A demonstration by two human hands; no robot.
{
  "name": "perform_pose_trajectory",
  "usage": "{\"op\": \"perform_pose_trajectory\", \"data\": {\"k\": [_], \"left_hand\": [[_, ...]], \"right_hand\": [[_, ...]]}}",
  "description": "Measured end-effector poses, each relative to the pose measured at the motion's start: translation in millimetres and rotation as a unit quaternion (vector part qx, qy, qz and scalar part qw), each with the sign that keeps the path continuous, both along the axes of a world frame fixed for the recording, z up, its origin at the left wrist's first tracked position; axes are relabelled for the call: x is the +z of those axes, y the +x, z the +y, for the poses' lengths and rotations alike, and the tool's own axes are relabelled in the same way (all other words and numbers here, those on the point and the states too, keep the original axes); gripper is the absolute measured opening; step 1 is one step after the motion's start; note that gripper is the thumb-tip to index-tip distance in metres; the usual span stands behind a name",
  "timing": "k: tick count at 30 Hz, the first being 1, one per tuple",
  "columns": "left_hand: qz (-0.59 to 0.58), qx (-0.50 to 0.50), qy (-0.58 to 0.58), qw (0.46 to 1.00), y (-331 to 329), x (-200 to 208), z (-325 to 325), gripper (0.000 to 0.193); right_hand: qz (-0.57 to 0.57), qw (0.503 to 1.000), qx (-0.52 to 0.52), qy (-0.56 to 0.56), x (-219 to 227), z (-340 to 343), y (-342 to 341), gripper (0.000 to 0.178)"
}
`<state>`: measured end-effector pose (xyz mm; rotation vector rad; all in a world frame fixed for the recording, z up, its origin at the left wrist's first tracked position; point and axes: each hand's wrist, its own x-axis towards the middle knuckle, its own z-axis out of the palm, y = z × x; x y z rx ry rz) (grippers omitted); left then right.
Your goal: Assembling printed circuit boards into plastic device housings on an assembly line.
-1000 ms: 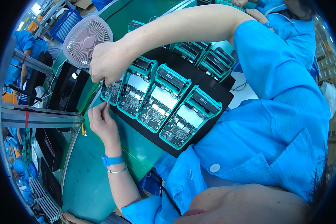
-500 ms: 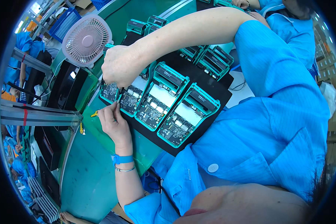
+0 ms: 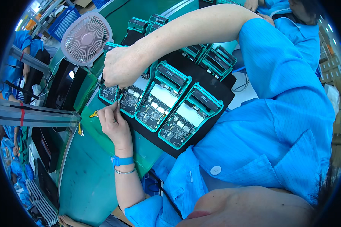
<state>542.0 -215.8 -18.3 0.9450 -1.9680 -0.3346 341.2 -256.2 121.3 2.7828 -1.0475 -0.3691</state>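
Observation:
Teal-framed devices with exposed circuit boards stand in a row on a black mat. My right hand [image 3: 121, 69] is closed in a fist over the far-left end of the row, above the endmost device [image 3: 109, 93]; its fingertips and whatever they grip are hidden. Below it, my left hand [image 3: 113, 123], with a blue wrist strap [image 3: 122, 161], has thumb and fingers pressed together at the lower edge between that device and its neighbour [image 3: 129, 102]. What the pinch holds is too small to tell. Two more devices, a middle one [image 3: 152, 113] and a near one [image 3: 178, 130], lie untouched.
More teal devices [image 3: 216, 62] stand behind on the black mat [image 3: 201, 138]. A round pink fan [image 3: 87, 39] is at the far left, near a metal post [image 3: 38, 115] and yellow-ended connectors [image 3: 93, 114]. A co-worker in blue [image 3: 297, 38] sits at the upper right.
The whole view has shifted very slightly. Both hands keep nearly the same places and closed shapes at the left end of the row.

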Motion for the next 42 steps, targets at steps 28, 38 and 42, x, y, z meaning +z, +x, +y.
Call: {"op": "perform_pose_trajectory", "data": {"k": [28,38,42], "left_hand": [[-0.045,-0.070,-0.052,0.995,6,-6,-11,0.011],[0.041,0.005,0.069,0.997,4,16,58,0.007],[0.034,0.004,0.056,0.998,-5,15,65,0.008]], "right_hand": [[0.027,0.996,0.077,-0.025,-8,-2,3,0.021],[-0.031,0.999,-0.019,-0.012,12,63,-10,0.025],[-0.026,0.998,-0.049,0.017,12,73,-13,0.022]]}}
